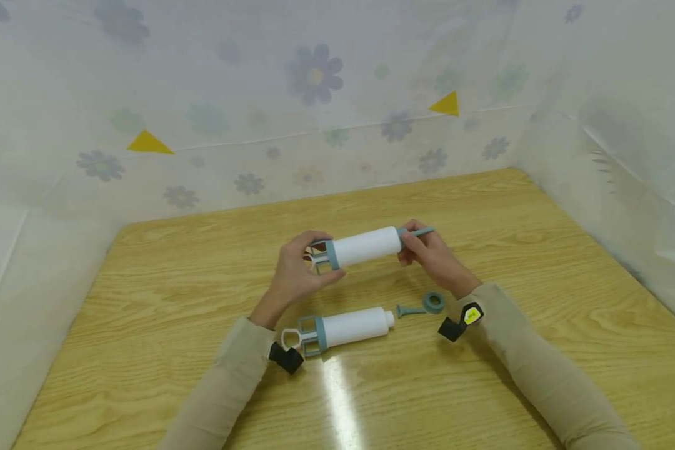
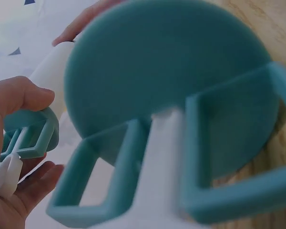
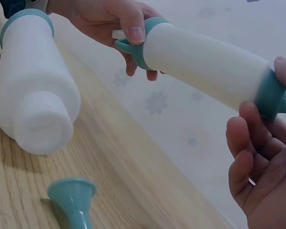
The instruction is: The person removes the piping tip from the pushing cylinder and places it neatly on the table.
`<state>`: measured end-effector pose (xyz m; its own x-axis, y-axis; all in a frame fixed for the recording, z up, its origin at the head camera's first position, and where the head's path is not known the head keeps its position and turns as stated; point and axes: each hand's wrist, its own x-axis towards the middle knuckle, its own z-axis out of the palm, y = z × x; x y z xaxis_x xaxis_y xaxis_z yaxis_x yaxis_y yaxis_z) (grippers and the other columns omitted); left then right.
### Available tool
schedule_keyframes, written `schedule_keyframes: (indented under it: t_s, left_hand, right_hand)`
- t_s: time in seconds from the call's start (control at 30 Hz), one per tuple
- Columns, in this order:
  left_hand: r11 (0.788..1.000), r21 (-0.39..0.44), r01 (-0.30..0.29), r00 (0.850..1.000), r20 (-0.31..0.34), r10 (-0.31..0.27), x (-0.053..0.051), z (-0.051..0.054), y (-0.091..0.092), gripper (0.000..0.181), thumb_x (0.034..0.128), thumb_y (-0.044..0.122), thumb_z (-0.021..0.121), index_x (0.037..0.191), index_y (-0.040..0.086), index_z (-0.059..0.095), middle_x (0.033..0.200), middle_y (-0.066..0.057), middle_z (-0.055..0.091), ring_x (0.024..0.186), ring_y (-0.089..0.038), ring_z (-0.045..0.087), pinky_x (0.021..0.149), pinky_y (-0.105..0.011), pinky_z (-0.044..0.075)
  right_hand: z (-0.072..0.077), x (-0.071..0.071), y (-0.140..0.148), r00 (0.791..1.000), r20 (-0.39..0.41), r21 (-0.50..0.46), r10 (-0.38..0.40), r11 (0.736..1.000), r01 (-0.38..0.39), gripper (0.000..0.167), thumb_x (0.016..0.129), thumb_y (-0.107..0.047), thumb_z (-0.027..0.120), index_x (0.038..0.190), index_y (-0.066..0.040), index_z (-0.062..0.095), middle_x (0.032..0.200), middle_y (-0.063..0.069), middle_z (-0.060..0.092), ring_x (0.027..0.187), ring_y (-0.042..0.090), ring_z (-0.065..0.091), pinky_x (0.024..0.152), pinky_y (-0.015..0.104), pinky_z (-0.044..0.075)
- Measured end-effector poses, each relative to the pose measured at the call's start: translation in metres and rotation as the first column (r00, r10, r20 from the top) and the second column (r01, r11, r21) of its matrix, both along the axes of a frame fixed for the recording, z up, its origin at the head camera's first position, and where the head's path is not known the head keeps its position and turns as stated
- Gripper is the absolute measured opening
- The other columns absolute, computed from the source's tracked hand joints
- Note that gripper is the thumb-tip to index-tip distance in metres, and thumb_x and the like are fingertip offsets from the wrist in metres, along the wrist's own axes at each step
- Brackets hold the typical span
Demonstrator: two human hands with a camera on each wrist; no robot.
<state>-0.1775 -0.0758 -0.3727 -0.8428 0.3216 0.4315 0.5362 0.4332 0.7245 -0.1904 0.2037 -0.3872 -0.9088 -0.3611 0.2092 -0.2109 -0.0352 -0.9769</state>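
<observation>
A white cylinder (image 1: 367,247) with green ends is held up above the table, tilted slightly. My left hand (image 1: 300,267) grips its green handled collar (image 1: 332,255), thumb below and fingers above; a white pull ring shows beside the palm. My right hand (image 1: 432,255) pinches the green cap (image 3: 269,94) at the other end, from which a thin green nozzle (image 1: 423,231) points right. Nearer my body lies a second white cylinder (image 1: 355,327) with a green handled collar and a bare white neck (image 3: 44,125).
On the wooden table (image 1: 202,375), right of the lying cylinder, are a green flared nozzle (image 1: 410,310) and a green ring (image 1: 433,303). Flower-patterned white sheeting (image 1: 247,125) hangs behind and at both sides, with two yellow triangles on the back.
</observation>
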Motion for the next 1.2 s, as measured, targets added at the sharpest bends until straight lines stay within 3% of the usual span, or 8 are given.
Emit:
schedule_keyframes:
  t_s: [0.13,0.3,0.5,0.63,0.8,1.0,1.13,1.2]
  left_hand:
    - [0.998,0.055,0.022,1.0,0.013,-0.022,0.001,-0.001,0.001,0.049,0.067,0.011,0.086,0.111,0.008,0.064,0.105,-0.01,0.069,0.087,-0.021,0.065,0.063,-0.032,0.054]
    - [0.993,0.108,0.056,0.998,0.008,-0.058,0.003,-0.001,0.004,0.048,0.0671,0.006,0.083,0.111,0.01,0.064,0.103,-0.011,0.069,0.086,-0.023,0.066,0.059,-0.027,0.052]
    - [0.987,0.156,0.036,0.999,-0.009,-0.035,0.004,0.001,0.008,0.049,0.0648,0.014,0.089,0.107,0.007,0.065,0.098,-0.012,0.07,0.075,-0.021,0.067,0.055,-0.027,0.054]
    - [0.979,0.202,0.014,0.998,0.049,-0.024,0.006,0.002,0.009,0.048,0.0629,0.011,0.09,0.103,0.003,0.066,0.095,-0.015,0.07,0.07,-0.022,0.068,0.056,-0.027,0.056]
    - [0.973,0.231,-0.024,0.991,0.137,-0.008,0.008,0.004,0.007,0.045,0.0604,0.007,0.09,0.099,0.003,0.068,0.094,-0.016,0.069,0.073,-0.024,0.069,0.061,-0.03,0.058]
    - [0.976,0.219,-0.024,0.986,0.166,-0.013,0.006,0.005,0.003,0.043,0.0604,0.008,0.089,0.097,0.003,0.068,0.096,-0.014,0.07,0.079,-0.024,0.069,0.066,-0.032,0.058]
    - [0.973,0.228,-0.027,0.981,0.192,-0.017,0.006,0.007,0.001,0.043,0.0597,0.007,0.089,0.097,0.003,0.067,0.097,-0.014,0.069,0.079,-0.025,0.069,0.067,-0.033,0.058]
    - [0.97,0.238,-0.049,0.969,0.247,-0.011,0.007,0.008,0.001,0.043,0.0591,0.006,0.09,0.096,0.003,0.067,0.097,-0.014,0.068,0.08,-0.024,0.067,0.069,-0.033,0.058]
  right_hand:
    - [0.002,0.004,-0.007,0.998,-0.032,-0.017,-0.046,0.999,0.046,0.022,0.104,-0.03,0.042,0.092,-0.012,0.045,0.076,-0.001,0.055,0.064,0.007,0.053,0.059,0.021,0.044]
    - [0.005,0.01,-0.013,0.998,0.015,-0.071,-0.067,0.995,0.068,0.025,0.104,-0.03,0.04,0.089,-0.011,0.041,0.07,-0.002,0.049,0.056,0.007,0.047,0.052,0.021,0.041]
    - [0.01,0.014,-0.021,0.997,0.031,-0.17,-0.067,0.983,0.072,0.027,0.103,-0.03,0.042,0.086,-0.01,0.04,0.063,-0.004,0.043,0.048,0.008,0.046,0.047,0.02,0.04]
    - [0.01,0.016,-0.024,0.997,0.01,-0.19,-0.075,0.979,0.076,0.024,0.104,-0.025,0.041,0.085,-0.01,0.04,0.062,-0.004,0.041,0.047,0.007,0.044,0.046,0.019,0.039]
    - [0.009,0.018,-0.026,0.998,-0.008,-0.203,-0.062,0.977,0.059,0.023,0.104,-0.024,0.04,0.084,-0.012,0.04,0.064,-0.005,0.038,0.049,0.005,0.035,0.045,0.019,0.028]
    - [0.007,0.02,-0.028,0.999,-0.045,-0.248,-0.014,0.969,0.002,0.021,0.104,-0.022,0.04,0.085,-0.013,0.041,0.066,-0.006,0.036,0.048,0.009,0.025,0.047,0.027,0.017]
    - [0.007,0.019,-0.028,0.997,-0.064,-0.272,0.032,0.961,-0.048,0.02,0.104,-0.023,0.04,0.087,-0.013,0.041,0.069,-0.007,0.041,0.05,0.013,0.021,0.051,0.029,0.016]
    - [0.007,0.018,-0.027,0.996,-0.072,-0.258,0.052,0.964,-0.068,0.019,0.104,-0.024,0.042,0.088,-0.013,0.04,0.072,-0.006,0.043,0.052,0.013,0.024,0.052,0.03,0.019]
